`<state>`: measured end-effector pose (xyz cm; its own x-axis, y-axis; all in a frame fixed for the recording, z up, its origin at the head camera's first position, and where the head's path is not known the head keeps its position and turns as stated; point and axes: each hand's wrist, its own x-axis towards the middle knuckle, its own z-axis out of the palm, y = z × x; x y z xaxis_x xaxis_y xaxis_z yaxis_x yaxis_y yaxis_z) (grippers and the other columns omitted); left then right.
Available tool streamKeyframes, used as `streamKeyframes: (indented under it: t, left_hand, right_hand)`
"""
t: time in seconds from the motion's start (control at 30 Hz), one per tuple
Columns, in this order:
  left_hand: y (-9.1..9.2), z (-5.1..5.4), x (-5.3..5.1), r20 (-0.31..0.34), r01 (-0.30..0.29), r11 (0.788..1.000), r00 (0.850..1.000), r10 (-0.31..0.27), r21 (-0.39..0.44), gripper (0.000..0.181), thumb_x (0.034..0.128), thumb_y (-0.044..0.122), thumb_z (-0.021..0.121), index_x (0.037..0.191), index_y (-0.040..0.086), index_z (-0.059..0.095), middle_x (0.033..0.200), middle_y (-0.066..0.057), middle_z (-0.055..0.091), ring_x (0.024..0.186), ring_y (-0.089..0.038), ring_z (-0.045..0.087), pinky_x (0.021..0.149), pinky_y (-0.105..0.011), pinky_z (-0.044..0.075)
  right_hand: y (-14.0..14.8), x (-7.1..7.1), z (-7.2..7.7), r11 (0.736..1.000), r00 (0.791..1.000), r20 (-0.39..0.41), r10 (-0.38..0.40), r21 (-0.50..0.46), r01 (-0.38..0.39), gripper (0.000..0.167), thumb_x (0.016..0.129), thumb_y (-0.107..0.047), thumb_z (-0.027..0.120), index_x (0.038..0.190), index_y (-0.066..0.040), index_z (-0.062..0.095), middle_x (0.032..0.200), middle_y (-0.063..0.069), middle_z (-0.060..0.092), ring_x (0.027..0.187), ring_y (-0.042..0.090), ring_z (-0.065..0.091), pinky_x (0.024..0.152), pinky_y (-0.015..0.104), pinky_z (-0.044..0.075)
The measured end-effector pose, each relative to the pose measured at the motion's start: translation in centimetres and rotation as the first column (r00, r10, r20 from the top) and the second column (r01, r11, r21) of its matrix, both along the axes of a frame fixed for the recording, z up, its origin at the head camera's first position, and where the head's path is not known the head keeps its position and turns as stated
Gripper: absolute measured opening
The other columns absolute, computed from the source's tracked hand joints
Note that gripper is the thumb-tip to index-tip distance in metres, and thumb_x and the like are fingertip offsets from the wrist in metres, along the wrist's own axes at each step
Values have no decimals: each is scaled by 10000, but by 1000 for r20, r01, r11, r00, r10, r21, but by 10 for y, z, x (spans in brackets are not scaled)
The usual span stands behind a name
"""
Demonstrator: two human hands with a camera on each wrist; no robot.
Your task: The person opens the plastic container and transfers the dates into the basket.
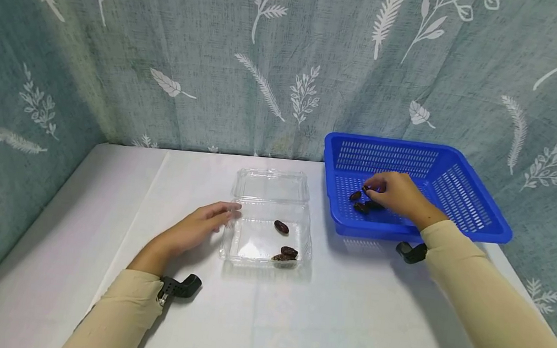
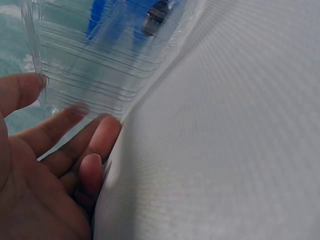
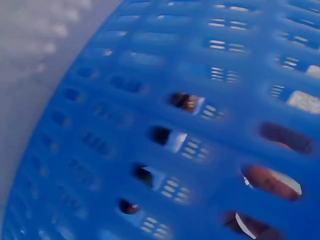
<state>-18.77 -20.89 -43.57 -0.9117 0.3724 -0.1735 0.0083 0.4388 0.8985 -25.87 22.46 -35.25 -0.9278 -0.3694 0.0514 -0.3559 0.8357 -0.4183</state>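
Observation:
In the head view, a hinged clear plastic container (image 1: 248, 237) lies with its lid folded back. A brown date (image 1: 281, 227) rests near its middle, and a small group of dates (image 1: 289, 250) lies in the front right corner. My left hand (image 1: 199, 225) touches the container's left side with its fingers loosely extended; the left wrist view shows the fingertips at the ridged clear wall (image 2: 100, 75). Inside the blue plastic basket (image 1: 343, 224), my right hand (image 1: 393, 192) pinches a date (image 1: 365, 188) between thumb and fingers. Several more dates (image 1: 361, 208) lie beneath it.
Both containers stand on a white-covered table (image 1: 266, 316), with the basket to the right of the clear container. A green leaf-patterned curtain (image 1: 207, 79) hangs along the back and sides. Slotted basket wall (image 3: 165, 100) fills most of the right wrist view.

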Motion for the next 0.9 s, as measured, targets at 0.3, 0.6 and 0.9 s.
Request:
streamKeyframes:
  t: [0.3,0.6,0.9]
  left_hand:
    - [1,0,0,3,-1,1000,1000,1,-2,456,1071,397,427,1472,187,485,1479,-49,547,1177,-262,509,990,-374,367]
    - [0,0,3,6,-7,1000,1000,7,-4,449,1078,361,424,1477,165,482,1492,-71,531,1243,-270,499,996,-366,379]
    - [1,0,0,-8,-1,1000,1000,1,5,461,1073,374,431,1473,150,484,1485,-86,538,1282,-271,482,987,-355,392]
  right_hand:
    - [3,-5,-13,999,999,33,-12,39,11,238,943,-63,644,1146,39,715,1078,220,736,1001,352,678,876,516,528]
    - [1,-8,-16,999,999,36,-9,45,8,249,948,-67,635,1169,20,711,1088,221,732,1012,360,672,868,519,521]
    - [-5,-3,-8,1000,1000,-24,15,-8,-15,244,960,-62,615,1164,34,710,1121,222,727,1007,363,678,869,518,533]
